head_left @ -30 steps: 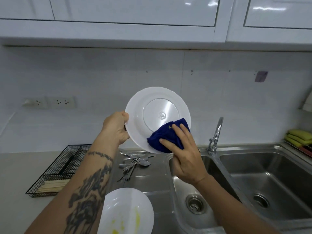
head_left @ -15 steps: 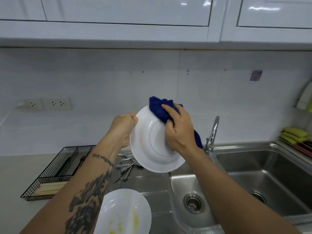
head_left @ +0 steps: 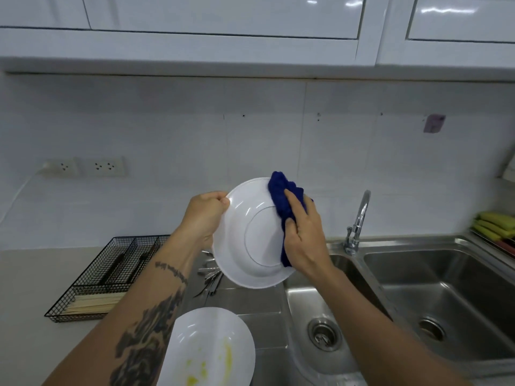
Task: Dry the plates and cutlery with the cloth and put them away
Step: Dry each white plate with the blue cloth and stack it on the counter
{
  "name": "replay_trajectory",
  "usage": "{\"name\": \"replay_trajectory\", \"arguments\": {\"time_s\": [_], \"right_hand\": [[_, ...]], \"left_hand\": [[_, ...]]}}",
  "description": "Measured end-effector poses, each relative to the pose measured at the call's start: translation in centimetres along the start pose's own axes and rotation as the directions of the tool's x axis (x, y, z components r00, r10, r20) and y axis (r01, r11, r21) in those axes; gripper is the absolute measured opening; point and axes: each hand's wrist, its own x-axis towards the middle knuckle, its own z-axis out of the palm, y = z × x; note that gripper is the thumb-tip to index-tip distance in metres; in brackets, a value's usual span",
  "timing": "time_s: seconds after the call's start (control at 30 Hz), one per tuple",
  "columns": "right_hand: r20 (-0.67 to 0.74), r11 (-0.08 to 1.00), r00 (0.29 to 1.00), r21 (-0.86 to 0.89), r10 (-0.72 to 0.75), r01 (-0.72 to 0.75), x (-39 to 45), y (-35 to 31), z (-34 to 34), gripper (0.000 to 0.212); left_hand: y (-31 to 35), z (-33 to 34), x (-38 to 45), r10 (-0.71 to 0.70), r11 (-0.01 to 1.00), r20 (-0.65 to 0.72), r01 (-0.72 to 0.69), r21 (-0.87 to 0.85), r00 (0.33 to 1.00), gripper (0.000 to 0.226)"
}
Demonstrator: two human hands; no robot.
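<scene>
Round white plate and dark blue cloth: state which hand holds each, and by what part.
The left hand pinches the round white plate at its left rim. The right hand has a grip on the bunched dark blue cloth, pressing it against the plate's right side.

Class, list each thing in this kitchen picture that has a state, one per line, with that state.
Held plate: tilted, gripped at its rim by the left hand.
Blue cloth: bunched, pressed on the plate by the right hand.
Lower plate: smeared yellow.
Cutlery: loose on the drainboard.
Wire tray: holds chopsticks.
Tap: no water running.
Cupboard doors: shut.
</scene>
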Motion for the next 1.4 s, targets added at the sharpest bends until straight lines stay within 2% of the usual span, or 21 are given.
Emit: {"name": "replay_trajectory", "arguments": {"time_s": [0.1, 0.17, 0.3, 0.37, 0.4, 0.43, 0.5, 0.57, 0.6, 0.63, 0.7, 0.77, 0.83, 0.9, 1.0, 1.07, 1.13, 1.2, 1.27, 1.33, 1.4], "right_hand": [[0.029, 0.974, 0.983, -0.132, -0.183, 0.185, -0.2, 0.0, 0.7, 0.056], [0.024, 0.970, 0.981, -0.149, -0.192, 0.194, 0.2, 0.7, 0.6, 0.054], [-0.050, 0.996, 0.995, -0.012, 0.087, -0.088, 0.4, 1.5, 0.0, 0.051], [-0.044, 0.944, 0.953, 0.161, 0.300, -0.289, 0.8, 1.6, -0.1, 0.051], [-0.017, 0.871, 0.910, 0.298, 0.413, -0.390, 1.2, 1.6, 0.0, 0.049], [0.032, 0.766, 0.858, 0.435, 0.512, -0.474, 1.5, 1.7, 0.0, 0.047], [0.185, 0.482, 0.736, 0.648, 0.651, -0.589, 2.0, 2.1, 0.1, 0.037], [0.379, 0.173, 0.626, 0.748, 0.681, -0.641, 2.3, 2.0, 0.0, 0.033], [0.437, 0.099, 0.598, 0.747, 0.672, -0.658, 2.5, 1.9, -0.1, 0.040], [0.474, 0.064, 0.585, 0.739, 0.659, -0.671, 2.6, 1.8, -0.1, 0.047], [0.495, 0.073, 0.573, 0.712, 0.653, -0.698, 2.8, 2.1, 0.2, 0.047], [0.454, 0.105, 0.556, 0.702, 0.697, -0.704, 2.7, 2.3, 0.5, 0.037], [0.424, 0.094, 0.535, 0.714, 0.731, -0.694, 2.5, 2.8, 1.1, 0.040], [0.410, 0.061, 0.531, 0.747, 0.741, -0.662, 2.4, 2.9, 1.2, 0.051], [0.392, 0.069, 0.576, 0.782, 0.717, -0.619, 2.8, 3.1, 0.9, 0.062], [0.395, 0.072, 0.603, 0.794, 0.693, -0.604, 3.0, 3.0, 0.6, 0.063], [0.410, 0.094, 0.626, 0.785, 0.663, -0.613, 3.0, 2.8, 0.4, 0.063], [0.434, 0.107, 0.643, 0.772, 0.632, -0.626, 2.7, 2.6, 0.5, 0.063], [0.455, 0.117, 0.652, 0.760, 0.606, -0.639, 2.4, 2.4, 0.7, 0.062], [0.464, 0.149, 0.661, 0.742, 0.589, -0.654, 1.9, 2.4, 0.8, 0.063], [0.483, 0.161, 0.668, 0.730, 0.566, -0.664, 1.4, 2.7, 0.9, 0.066]], "left_hand": [[-0.5, 1.1, -0.5, 0.003, 0.999, 0.034, -0.004, 0.035, 0.999, 0.022], [-0.9, 1.3, -0.9, 0.033, 0.998, 0.042, -0.035, 0.051, 0.999, 0.021], [-1.2, 0.6, -0.7, 0.220, 0.957, 0.014, -0.219, 0.192, 0.975, 0.022], [-1.2, 0.3, -0.5, 0.335, 0.905, 0.028, -0.330, 0.269, 0.942, 0.023], [-1.3, 0.3, -0.6, 0.388, 0.868, 0.056, -0.385, 0.314, 0.920, 0.023], [-1.5, 0.3, -0.7, 0.431, 0.825, 0.094, -0.434, 0.362, 0.898, 0.023], [-2.4, 0.3, -0.8, 0.520, 0.704, 0.189, -0.543, 0.457, 0.833, 0.020], [-3.5, 0.1, -0.6, 0.617, 0.534, 0.287, -0.657, 0.532, 0.733, 0.020], [-4.1, 0.0, -0.5, 0.654, 0.448, 0.321, -0.693, 0.565, 0.685, 0.021], [-4.7, -0.1, -0.3, 0.687, 0.360, 0.349, -0.716, 0.598, 0.637, 0.020], [-5.5, 0.1, -0.5, 0.728, 0.205, 0.390, -0.722, 0.661, 0.564, 0.020], [-5.9, 0.3, -1.1, 0.741, 0.097, 0.428, -0.713, 0.695, 0.518, 0.020], [-6.0, 0.4, -1.3, 0.730, 0.029, 0.462, -0.698, 0.715, 0.504, 0.020], [-6.4, 0.6, -1.2, 0.718, 0.087, 0.421, -0.672, 0.735, 0.554, 0.023], [-7.1, 0.8, -1.6, 0.701, 0.389, 0.212, -0.613, 0.687, 0.682, 0.031], [-7.0, 0.9, -2.3, 0.676, 0.588, 0.024, -0.558, 0.585, 0.737, 0.034], [-6.5, 1.1, -2.6, 0.610, 0.735, -0.172, -0.472, 0.487, 0.773, 0.034], [-5.9, 1.2, -2.3, 0.498, 0.842, -0.338, -0.352, 0.408, 0.799, 0.033], [-5.0, 1.1, -2.1, 0.338, 0.927, -0.461, -0.208, 0.311, 0.821, 0.043], [-4.6, 0.7, -2.3, 0.212, 0.970, -0.502, -0.119, 0.211, 0.839, 0.053], [-4.4, 0.0, -2.8, 0.109, 0.990, -0.472, -0.053, 0.132, 0.875, 0.054]]}}
